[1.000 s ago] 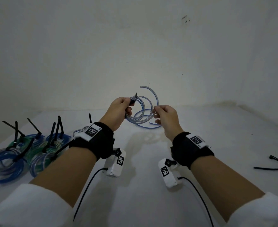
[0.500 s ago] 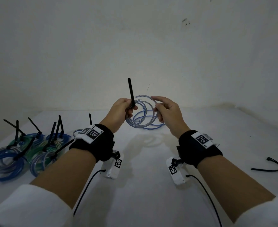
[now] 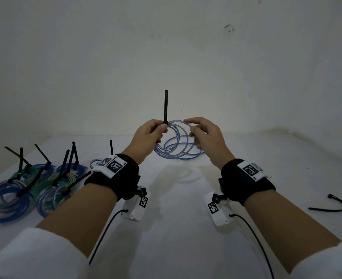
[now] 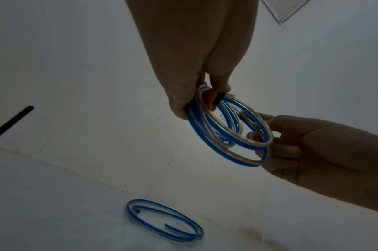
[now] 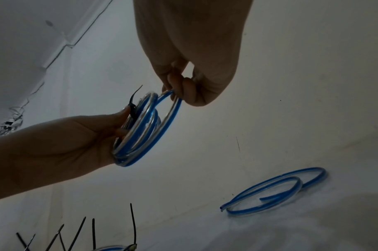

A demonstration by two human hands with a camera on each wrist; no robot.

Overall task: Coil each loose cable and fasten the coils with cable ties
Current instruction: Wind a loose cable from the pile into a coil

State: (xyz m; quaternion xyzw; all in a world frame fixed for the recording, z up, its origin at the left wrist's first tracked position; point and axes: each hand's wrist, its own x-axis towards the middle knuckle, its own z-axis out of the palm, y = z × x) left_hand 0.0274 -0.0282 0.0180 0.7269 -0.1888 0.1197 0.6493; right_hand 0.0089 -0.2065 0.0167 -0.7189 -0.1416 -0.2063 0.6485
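Note:
Both hands hold a coil of blue-and-clear cable (image 3: pixel 175 135) up above the white table (image 3: pixel 176 228). My left hand (image 3: pixel 162 127) pinches the coil's left side together with a black cable tie (image 3: pixel 165 105), whose tail stands straight up. My right hand (image 3: pixel 190 125) pinches the coil's upper right strands. In the left wrist view the tie's band (image 4: pixel 219 100) wraps the strands at my left fingertips (image 4: pixel 211 105). In the right wrist view my right fingers (image 5: pixel 183 91) grip one outer loop of the coil (image 5: pixel 145 132). A second loose blue cable (image 3: pixel 194 156) lies curled on the table beyond.
Several tied blue and green coils (image 3: pixel 25 188) with black tie tails sticking up are heaped at the table's left. One spare black cable tie (image 3: pixel 331 204) lies at the right. A pale wall (image 3: pixel 166 57) closes the table's far side.
The tie's tail went from a short stub at my left thumb to standing upright. My right hand moved from the coil's lower right to its upper right.

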